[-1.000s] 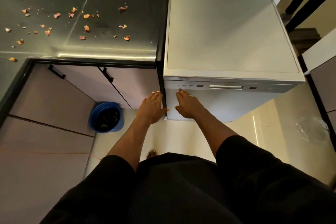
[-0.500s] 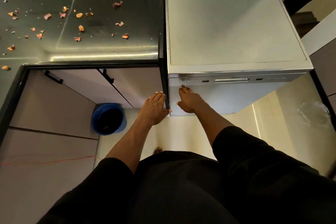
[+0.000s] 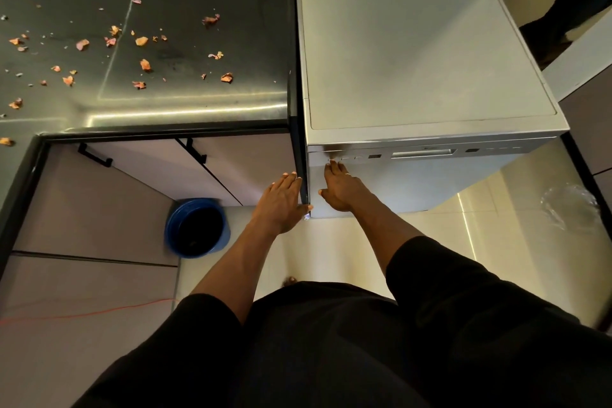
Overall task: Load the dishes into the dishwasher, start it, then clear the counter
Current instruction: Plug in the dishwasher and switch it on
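right hand (image 3: 342, 187) fingertips up at the dishwasher (image 3: 424, 53) button row, nearer than the left hand (image 3: 281, 200); both hands open, holding nothing

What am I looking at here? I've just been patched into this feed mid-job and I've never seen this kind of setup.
There is no robot: a person wears a camera on the head, so this one view looks down over their dark clothes at two bare arms. The silver box is the dishwasher, door closed. The right hand reaches its fingertips to the buttons at the left end of the control strip; whether it presses one I cannot tell. The left hand is open flat beside the dishwasher's left edge. Neither hand holds anything. The dark counter carries scattered orange-pink scraps, not yet cleared. A blue bin stands on the floor below.
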